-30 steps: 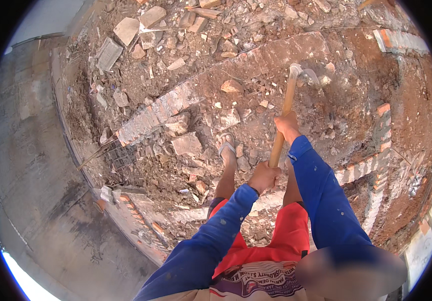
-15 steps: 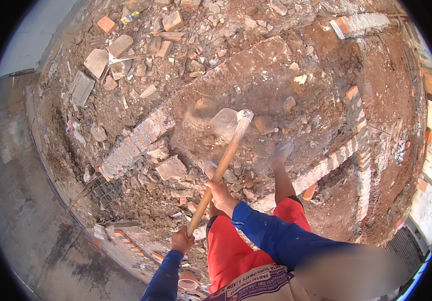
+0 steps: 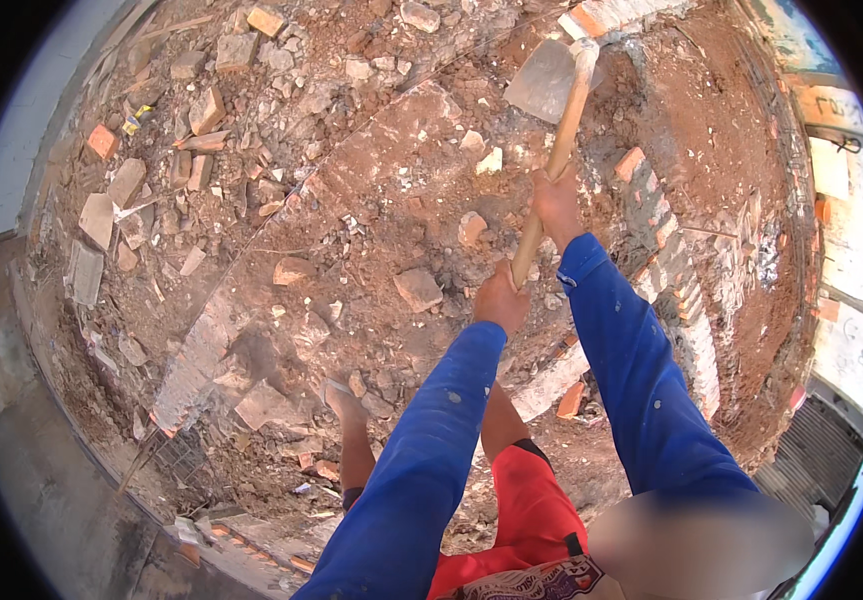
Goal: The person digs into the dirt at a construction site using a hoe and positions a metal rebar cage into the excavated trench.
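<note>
I hold a long-handled hoe [image 3: 551, 150] with a wooden shaft and a broad metal blade [image 3: 543, 78] raised out in front of me. My left hand [image 3: 499, 298] grips the near end of the shaft. My right hand [image 3: 557, 204] grips it higher up. Both arms wear blue sleeves. The blade hangs above red earth strewn with broken bricks and rubble [image 3: 371, 200]. My bare foot [image 3: 343, 400] stands on the debris below, and red shorts show at the bottom.
A low broken brick wall [image 3: 671, 270] runs along the right. Another brick course [image 3: 191, 360] lies at lower left beside a grey concrete surface [image 3: 41, 480]. Loose brick chunks [image 3: 417, 288] and slabs [image 3: 97, 220] scatter over the ground. A metal grille [image 3: 821, 460] sits at far right.
The hoe has swung from low on my left up and forward to the right, with the blade now raised. My view has turned, and both hands kept their grip.
</note>
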A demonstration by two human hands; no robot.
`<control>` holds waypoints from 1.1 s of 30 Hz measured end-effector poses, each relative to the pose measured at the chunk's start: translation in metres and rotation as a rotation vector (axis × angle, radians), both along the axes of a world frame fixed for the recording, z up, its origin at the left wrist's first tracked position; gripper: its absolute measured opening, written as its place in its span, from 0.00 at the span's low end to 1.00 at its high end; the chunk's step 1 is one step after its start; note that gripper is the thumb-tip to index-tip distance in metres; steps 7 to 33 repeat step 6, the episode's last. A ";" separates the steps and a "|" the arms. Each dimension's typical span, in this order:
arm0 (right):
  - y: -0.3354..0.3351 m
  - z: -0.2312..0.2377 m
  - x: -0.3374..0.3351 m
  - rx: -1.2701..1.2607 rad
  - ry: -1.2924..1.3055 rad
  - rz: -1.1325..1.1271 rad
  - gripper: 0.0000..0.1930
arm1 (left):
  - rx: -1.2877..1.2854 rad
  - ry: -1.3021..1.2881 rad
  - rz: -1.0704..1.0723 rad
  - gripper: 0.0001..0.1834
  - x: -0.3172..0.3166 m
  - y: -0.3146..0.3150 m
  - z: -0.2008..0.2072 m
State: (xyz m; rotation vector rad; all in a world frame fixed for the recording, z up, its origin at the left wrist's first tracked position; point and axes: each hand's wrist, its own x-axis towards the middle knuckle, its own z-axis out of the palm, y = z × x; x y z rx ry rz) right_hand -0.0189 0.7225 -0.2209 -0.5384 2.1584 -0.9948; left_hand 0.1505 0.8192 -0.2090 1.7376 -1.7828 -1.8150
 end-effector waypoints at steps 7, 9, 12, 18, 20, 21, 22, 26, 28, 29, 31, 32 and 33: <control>0.049 -0.118 -0.020 0.312 0.163 0.128 0.27 | 0.118 0.165 0.079 0.33 -0.006 0.078 -0.022; 0.049 -0.118 -0.020 0.312 0.163 0.128 0.27 | 0.118 0.165 0.079 0.33 -0.006 0.078 -0.022; 0.049 -0.118 -0.020 0.312 0.163 0.128 0.27 | 0.118 0.165 0.079 0.33 -0.006 0.078 -0.022; 0.049 -0.118 -0.020 0.312 0.163 0.128 0.27 | 0.118 0.165 0.079 0.33 -0.006 0.078 -0.022; 0.049 -0.118 -0.020 0.312 0.163 0.128 0.27 | 0.118 0.165 0.079 0.33 -0.006 0.078 -0.022; 0.049 -0.118 -0.020 0.312 0.163 0.128 0.27 | 0.118 0.165 0.079 0.33 -0.006 0.078 -0.022; 0.049 -0.118 -0.020 0.312 0.163 0.128 0.27 | 0.118 0.165 0.079 0.33 -0.006 0.078 -0.022; 0.049 -0.118 -0.020 0.312 0.163 0.128 0.27 | 0.118 0.165 0.079 0.33 -0.006 0.078 -0.022; 0.049 -0.118 -0.020 0.312 0.163 0.128 0.27 | 0.118 0.165 0.079 0.33 -0.006 0.078 -0.022; 0.049 -0.118 -0.020 0.312 0.163 0.128 0.27 | 0.118 0.165 0.079 0.33 -0.006 0.078 -0.022; 0.049 -0.118 -0.020 0.312 0.163 0.128 0.27 | 0.118 0.165 0.079 0.33 -0.006 0.078 -0.022; 0.049 -0.118 -0.020 0.312 0.163 0.128 0.27 | 0.118 0.165 0.079 0.33 -0.006 0.078 -0.022; 0.049 -0.118 -0.020 0.312 0.163 0.128 0.27 | 0.118 0.165 0.079 0.33 -0.006 0.078 -0.022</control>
